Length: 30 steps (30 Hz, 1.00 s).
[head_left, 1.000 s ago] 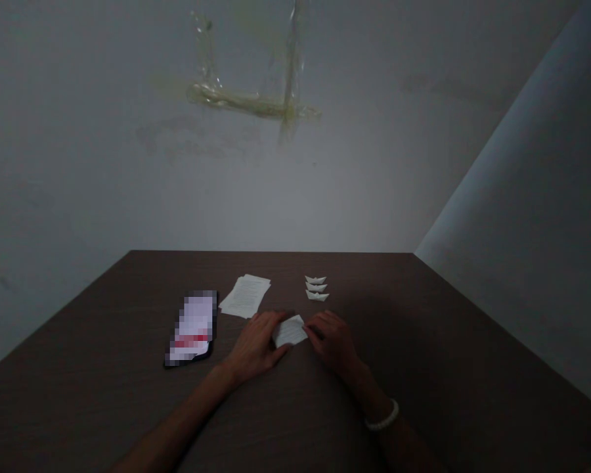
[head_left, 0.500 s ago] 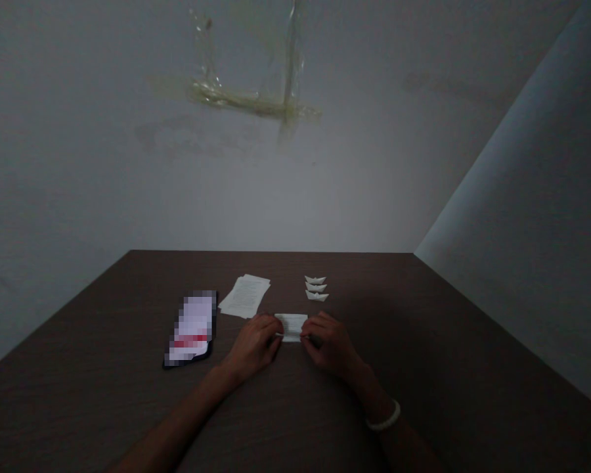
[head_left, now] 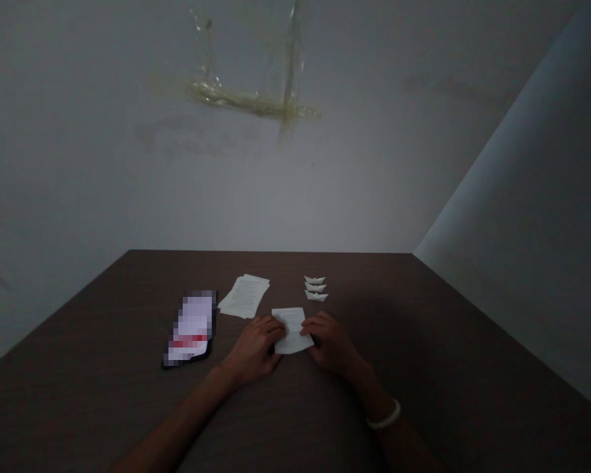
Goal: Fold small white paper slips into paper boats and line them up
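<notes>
A small white sheet of paper (head_left: 291,325) lies unfolded on the dark brown table (head_left: 423,368). My left hand (head_left: 254,349) pinches its left edge with curled fingers. My right hand (head_left: 331,344) grips the paper's right edge, and a white bead bracelet (head_left: 384,416) sits on that wrist. Three small folded paper boats (head_left: 316,288) sit in a row just beyond the sheet.
A stack of white sheets (head_left: 245,295) lies at the back left of the hands. A phone with a lit screen (head_left: 192,328) rests further left. Grey walls close the table's far side and right side, and strips of clear tape (head_left: 256,98) cling to the far wall.
The paper was a folded, tilted piece, then a narrow strip between both hands; now it is opened out flat into a taller sheet. Both hands stay at its edges.
</notes>
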{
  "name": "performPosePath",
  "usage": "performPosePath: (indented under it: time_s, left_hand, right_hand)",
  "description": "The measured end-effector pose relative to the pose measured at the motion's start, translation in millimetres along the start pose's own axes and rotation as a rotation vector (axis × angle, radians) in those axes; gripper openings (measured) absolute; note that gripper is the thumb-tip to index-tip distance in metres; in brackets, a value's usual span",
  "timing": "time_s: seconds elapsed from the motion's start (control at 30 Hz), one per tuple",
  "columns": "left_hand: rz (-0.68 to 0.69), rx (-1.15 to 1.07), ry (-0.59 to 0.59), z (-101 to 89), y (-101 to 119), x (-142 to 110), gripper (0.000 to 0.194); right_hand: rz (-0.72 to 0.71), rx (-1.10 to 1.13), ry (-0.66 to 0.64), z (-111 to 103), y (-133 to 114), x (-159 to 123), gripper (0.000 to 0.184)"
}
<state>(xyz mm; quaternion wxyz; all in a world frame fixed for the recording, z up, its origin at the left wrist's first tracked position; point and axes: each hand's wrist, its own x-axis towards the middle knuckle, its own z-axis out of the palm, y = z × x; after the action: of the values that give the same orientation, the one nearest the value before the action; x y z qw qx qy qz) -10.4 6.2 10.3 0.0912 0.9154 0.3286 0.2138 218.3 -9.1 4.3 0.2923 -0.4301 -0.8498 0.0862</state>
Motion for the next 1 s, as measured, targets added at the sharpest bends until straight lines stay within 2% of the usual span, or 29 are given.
performPosePath:
  time_s: [0.27,0.5,0.7,0.87,1.0]
  left_hand:
    - [-0.023,0.020,0.015,0.1,0.4,-2.3,0.038]
    - [-0.124,-0.082,0.216,5.6,-5.5,-2.2,0.058]
    - [-0.237,-0.254,0.187,8.2,-10.4,-0.7,0.047]
    - [-0.311,-0.284,0.211,15.4,-17.4,-3.2,0.045]
    - [-0.341,-0.268,0.192,14.2,-16.8,-2.4,0.044]
  right_hand:
    - [0.045,-0.045,-0.001,-0.5,1.5,-0.5,0.036]
    - [0.041,0.016,0.053,3.0,0.1,1.1,0.017]
    - [0.065,0.077,0.075,3.1,-1.8,3.2,0.019]
    - [0.108,0.057,0.071,6.2,-0.3,4.0,0.018]
    - [0.148,0.020,0.079,9.7,2.0,4.5,0.015]
